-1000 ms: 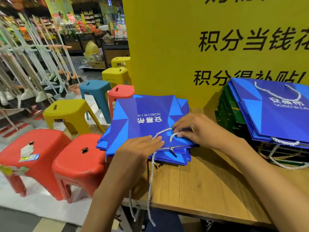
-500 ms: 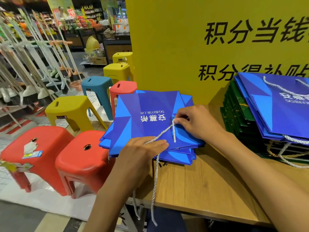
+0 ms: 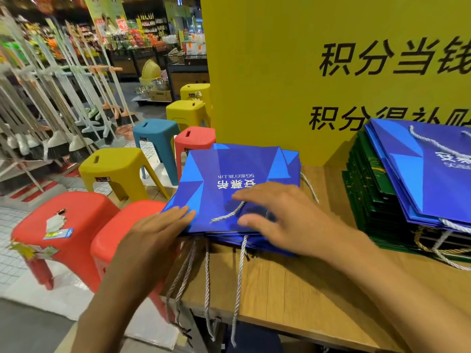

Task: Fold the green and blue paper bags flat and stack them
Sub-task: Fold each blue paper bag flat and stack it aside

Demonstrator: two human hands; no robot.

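A stack of flat blue paper bags (image 3: 229,171) with white print lies at the left end of the wooden table (image 3: 293,289). My left hand (image 3: 158,233) lies with straight fingers against the stack's near left corner. My right hand (image 3: 283,217) is spread flat on the top bag, over its white rope handle (image 3: 226,215). More rope handles hang off the table's front edge. At the right stands a second pile: dark green bags (image 3: 369,197) below, blue bags (image 3: 428,174) on top.
A yellow signboard (image 3: 293,72) with black characters rises behind the table. Left of the table stand red stools (image 3: 63,220), yellow stools (image 3: 119,166) and a teal stool (image 3: 155,133). Brooms and mops hang on a rack at the far left.
My right hand let go of the rope handle it pinched and now lies flat on the top bag. My left hand slid left to the stack's corner, fingers straightened.
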